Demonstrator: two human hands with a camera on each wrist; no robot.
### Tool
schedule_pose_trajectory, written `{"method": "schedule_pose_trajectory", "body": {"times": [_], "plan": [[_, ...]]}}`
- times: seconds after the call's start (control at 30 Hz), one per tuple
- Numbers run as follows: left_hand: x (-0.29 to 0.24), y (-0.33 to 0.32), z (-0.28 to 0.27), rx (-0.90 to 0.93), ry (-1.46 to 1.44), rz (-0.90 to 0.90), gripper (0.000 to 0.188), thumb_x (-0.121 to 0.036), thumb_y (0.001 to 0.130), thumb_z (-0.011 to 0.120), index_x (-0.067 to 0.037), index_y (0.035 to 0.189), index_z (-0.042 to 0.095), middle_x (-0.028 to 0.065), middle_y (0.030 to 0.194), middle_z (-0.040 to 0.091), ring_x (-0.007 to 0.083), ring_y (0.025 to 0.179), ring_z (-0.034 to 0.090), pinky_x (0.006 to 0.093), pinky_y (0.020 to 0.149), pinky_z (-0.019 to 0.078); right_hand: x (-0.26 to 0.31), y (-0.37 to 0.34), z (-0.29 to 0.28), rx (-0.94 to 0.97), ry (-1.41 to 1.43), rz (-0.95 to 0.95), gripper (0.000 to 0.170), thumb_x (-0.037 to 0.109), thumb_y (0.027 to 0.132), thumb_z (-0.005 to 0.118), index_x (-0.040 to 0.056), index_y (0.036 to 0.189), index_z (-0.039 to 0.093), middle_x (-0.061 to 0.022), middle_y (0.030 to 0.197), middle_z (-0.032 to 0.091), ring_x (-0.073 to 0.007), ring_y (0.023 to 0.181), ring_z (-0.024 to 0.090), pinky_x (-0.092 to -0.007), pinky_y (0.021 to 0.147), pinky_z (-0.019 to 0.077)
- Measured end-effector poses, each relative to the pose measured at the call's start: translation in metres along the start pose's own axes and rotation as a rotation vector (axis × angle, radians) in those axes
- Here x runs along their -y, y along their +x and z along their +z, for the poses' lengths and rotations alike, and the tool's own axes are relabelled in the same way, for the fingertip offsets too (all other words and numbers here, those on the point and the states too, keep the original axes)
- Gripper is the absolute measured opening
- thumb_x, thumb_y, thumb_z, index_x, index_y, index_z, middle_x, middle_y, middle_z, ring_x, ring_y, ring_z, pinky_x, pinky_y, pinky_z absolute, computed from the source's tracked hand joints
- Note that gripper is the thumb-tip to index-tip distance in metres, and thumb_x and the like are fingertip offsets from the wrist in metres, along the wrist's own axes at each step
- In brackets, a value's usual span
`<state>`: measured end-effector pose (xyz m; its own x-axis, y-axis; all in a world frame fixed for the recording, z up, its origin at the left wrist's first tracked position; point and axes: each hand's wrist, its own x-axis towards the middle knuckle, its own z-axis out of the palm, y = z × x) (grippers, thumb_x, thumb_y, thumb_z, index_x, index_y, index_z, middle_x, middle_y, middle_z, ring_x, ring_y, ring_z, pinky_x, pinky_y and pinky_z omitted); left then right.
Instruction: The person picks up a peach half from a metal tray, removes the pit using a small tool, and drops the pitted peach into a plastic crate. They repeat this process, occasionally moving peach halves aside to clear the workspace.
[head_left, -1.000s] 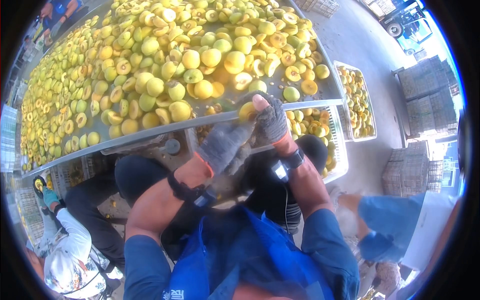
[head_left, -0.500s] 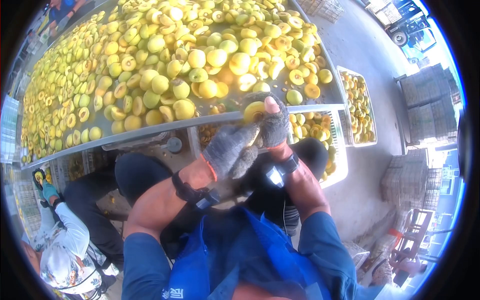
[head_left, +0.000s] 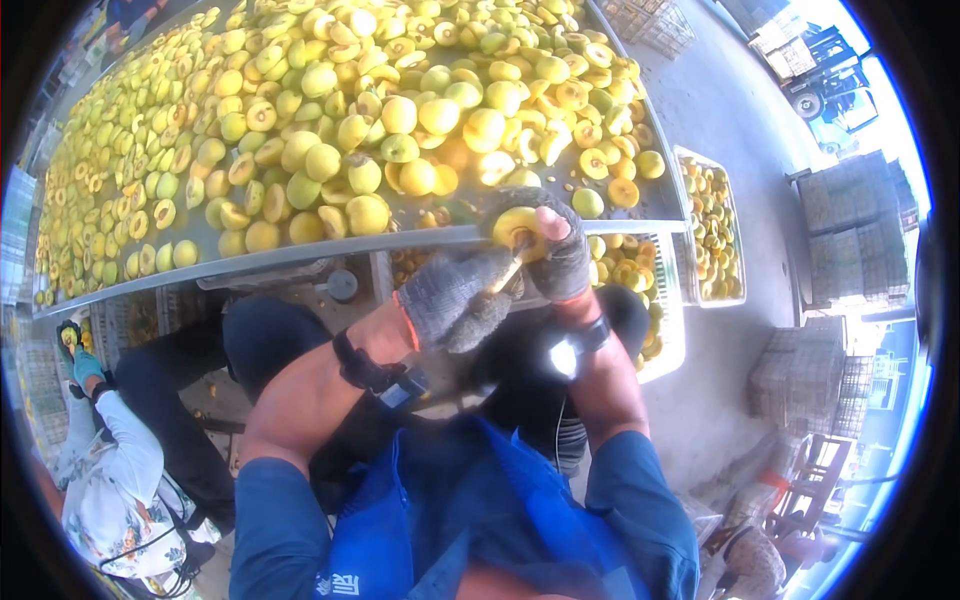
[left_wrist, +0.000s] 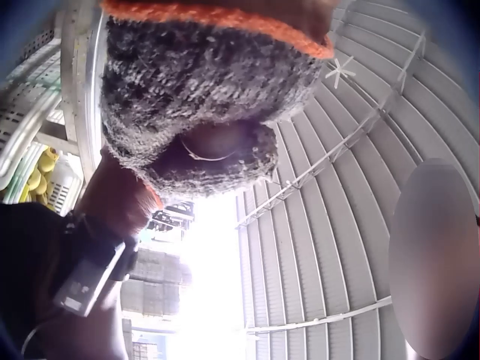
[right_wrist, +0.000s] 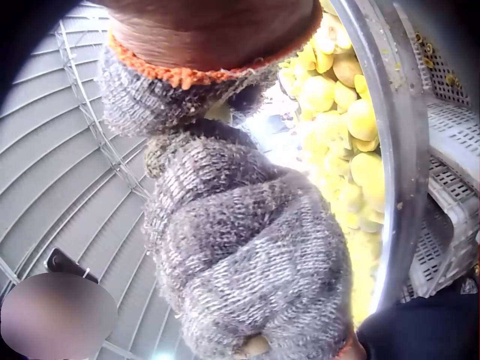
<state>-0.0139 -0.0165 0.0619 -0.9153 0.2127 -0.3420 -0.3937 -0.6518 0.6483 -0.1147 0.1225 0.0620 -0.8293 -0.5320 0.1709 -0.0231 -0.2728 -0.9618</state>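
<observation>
In the head view my right hand, in a grey knit glove with its thumb tip bare, grips a yellow peach half by the table edge. The cut face shows a dark centre. My left hand, gloved alike, curls round a slim pale tool whose end meets that centre. In the right wrist view the left fist fills the middle, and a pale handle end pokes out of it. The left wrist view shows the left glove from beneath; the fruit is hidden there.
A metal-edged table before me bears a heap of peaches, many halved. White crates of fruit stand at the right. Another person's gloved hand is at far left. Stacked crates and a forklift stand farther right.
The left hand has come up closer to the right one, and the tool now meets the peach half's centre. The cut face shows more fully. A passer-by at lower right has left view.
</observation>
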Motion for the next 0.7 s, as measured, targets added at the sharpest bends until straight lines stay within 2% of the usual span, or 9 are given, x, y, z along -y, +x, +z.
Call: {"method": "schedule_pose_trajectory", "body": {"times": [0.1,0.2,0.27,0.3,0.37,0.43,0.53,0.63,0.7], "plan": [[0.002,-0.002,-0.006,0.086,-0.084,-0.033,0.019,-0.021,0.100,0.062,-0.005,0.111,0.064,0.0041,0.089,0.066,0.0097,0.067,0.062,0.0199,0.053,0.0481,0.008,0.000,-0.017,0.050,-0.103,0.286,0.035,0.034,0.096,0.057,0.0016,0.089,0.070,-0.0045,0.085,0.067,-0.0142,0.075,0.058,-0.0288,0.068,0.0464],[0.004,0.000,-0.002,0.040,-0.071,-0.008,0.018,-0.017,0.099,0.062,-0.005,0.113,0.064,0.0033,0.092,0.066,0.0095,0.080,0.064,0.0191,0.061,0.0497,-0.007,-0.005,-0.012,0.023,-0.265,-0.067,0.033,0.030,0.097,0.057,0.0012,0.088,0.070,-0.0030,0.078,0.064,-0.0127,0.072,0.056,-0.0285,0.064,0.0450],[0.004,0.000,-0.002,0.005,0.173,0.056,0.018,-0.016,0.099,0.061,-0.005,0.114,0.064,0.0023,0.091,0.066,0.0088,0.084,0.063,0.0191,0.063,0.0495,-0.009,0.000,-0.013,0.046,-0.434,-0.299,0.029,0.026,0.097,0.058,0.0010,0.090,0.069,-0.0030,0.076,0.064,-0.0115,0.071,0.056,-0.0289,0.063,0.0449],[0.001,-0.002,-0.003,0.019,0.389,0.097,0.019,-0.015,0.100,0.061,-0.005,0.115,0.063,0.0019,0.090,0.066,0.0084,0.084,0.063,0.0192,0.063,0.0493,-0.006,0.000,-0.016,0.083,-0.502,-0.288,0.026,0.024,0.097,0.059,0.0008,0.092,0.069,-0.0039,0.077,0.064,-0.0120,0.072,0.056,-0.0295,0.063,0.0458],[0.001,-0.003,-0.006,0.052,0.564,0.128,0.018,-0.015,0.100,0.060,-0.005,0.115,0.063,0.0014,0.089,0.065,0.0078,0.081,0.061,0.0194,0.062,0.0485,0.005,0.000,-0.025,0.175,-0.605,-0.148,0.020,0.019,0.097,0.060,0.0004,0.098,0.068,-0.0064,0.081,0.066,-0.0141,0.075,0.059,-0.0310,0.066,0.0482],[0.002,-0.002,-0.008,0.078,0.456,0.078,0.018,-0.015,0.100,0.061,-0.006,0.116,0.063,0.0010,0.088,0.064,0.0074,0.075,0.060,0.0193,0.058,0.0472,0.007,0.000,-0.029,0.243,-0.617,-0.125,0.017,0.015,0.096,0.062,0.0004,0.103,0.066,-0.0085,0.084,0.068,-0.0167,0.077,0.062,-0.0325,0.069,0.0506],[-0.004,-0.002,-0.011,0.064,0.207,-0.100,0.020,-0.016,0.100,0.061,-0.008,0.118,0.064,-0.0001,0.084,0.063,0.0064,0.063,0.057,0.0190,0.051,0.0441,-0.010,0.003,-0.034,0.308,-0.559,-0.270,0.019,0.014,0.094,0.065,0.0011,0.108,0.066,-0.0095,0.085,0.070,-0.0187,0.076,0.063,-0.0335,0.069,0.0523],[-0.022,-0.009,0.001,0.020,0.466,-0.063,0.023,-0.021,0.100,0.062,-0.008,0.119,0.064,-0.0019,0.077,0.062,0.0052,0.052,0.053,0.0190,0.044,0.0389,-0.015,0.011,-0.047,0.405,-0.681,-0.263,0.021,0.015,0.093,0.066,0.0009,0.109,0.066,-0.0096,0.084,0.071,-0.0187,0.073,0.063,-0.0332,0.068,0.0524],[0.002,0.011,-0.025,0.074,0.717,0.428,0.023,-0.024,0.101,0.062,-0.008,0.118,0.064,-0.0025,0.072,0.060,0.0047,0.050,0.051,0.0197,0.041,0.0372,-0.011,0.016,-0.050,0.456,-0.972,-0.549,0.021,0.014,0.092,0.067,0.0006,0.108,0.067,-0.0107,0.085,0.072,-0.0194,0.072,0.064,-0.0336,0.068,0.0526]]}}
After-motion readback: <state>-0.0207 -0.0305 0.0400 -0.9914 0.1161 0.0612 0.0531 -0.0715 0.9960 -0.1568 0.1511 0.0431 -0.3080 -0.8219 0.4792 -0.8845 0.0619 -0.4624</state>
